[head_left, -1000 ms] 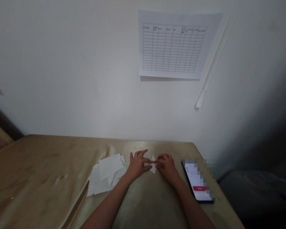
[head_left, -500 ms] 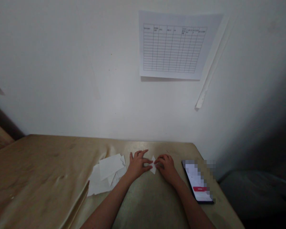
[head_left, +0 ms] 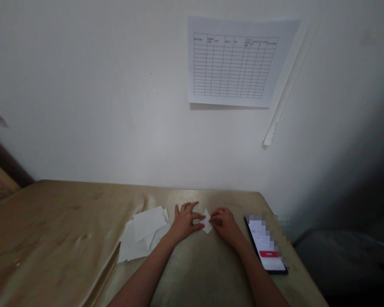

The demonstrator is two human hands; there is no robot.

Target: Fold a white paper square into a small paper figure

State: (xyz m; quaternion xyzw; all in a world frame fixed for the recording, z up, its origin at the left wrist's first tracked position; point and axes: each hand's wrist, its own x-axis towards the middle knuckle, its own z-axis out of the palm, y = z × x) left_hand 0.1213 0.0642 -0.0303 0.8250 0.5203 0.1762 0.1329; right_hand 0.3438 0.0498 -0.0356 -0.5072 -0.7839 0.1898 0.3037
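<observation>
A small white piece of folded paper (head_left: 207, 224), shaped like a diamond, lies on the table between my two hands. The thumb and index finger of my left hand (head_left: 185, 221) hold its left edge, while the other fingers are raised and spread. My right hand (head_left: 224, 222) pinches the paper's right edge between thumb and fingertips, its remaining fingers curled. The folds themselves are too small to make out.
Several loose white paper sheets (head_left: 149, 224) overlap left of my left forearm. A phone (head_left: 264, 245) with a lit screen lies on the right. The brown table covering (head_left: 67, 230) is wrinkled on the left. A printed chart (head_left: 233, 68) hangs on the wall behind.
My right hand has shifted slightly right, its fingers drawn closer together, and more of the paper's middle shows. My left hand stays almost in place.
</observation>
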